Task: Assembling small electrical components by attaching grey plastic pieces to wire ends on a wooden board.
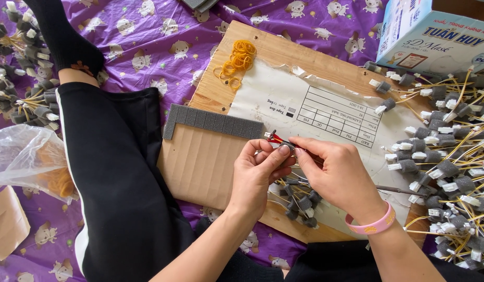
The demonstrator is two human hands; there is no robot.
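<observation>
- A thin red-and-black wire end point(276, 139) is being pinched by the closed fingers of the left hand point(260, 169).
- The same wire is being gripped by the right hand point(333, 172), above a cardboard sheet point(200, 162), near a grey foam strip point(216, 121).

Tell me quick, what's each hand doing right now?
Left hand: fingers closed, pinching the small wire piece with red at its tip.
Right hand: fingers closed on the same wire piece.
</observation>
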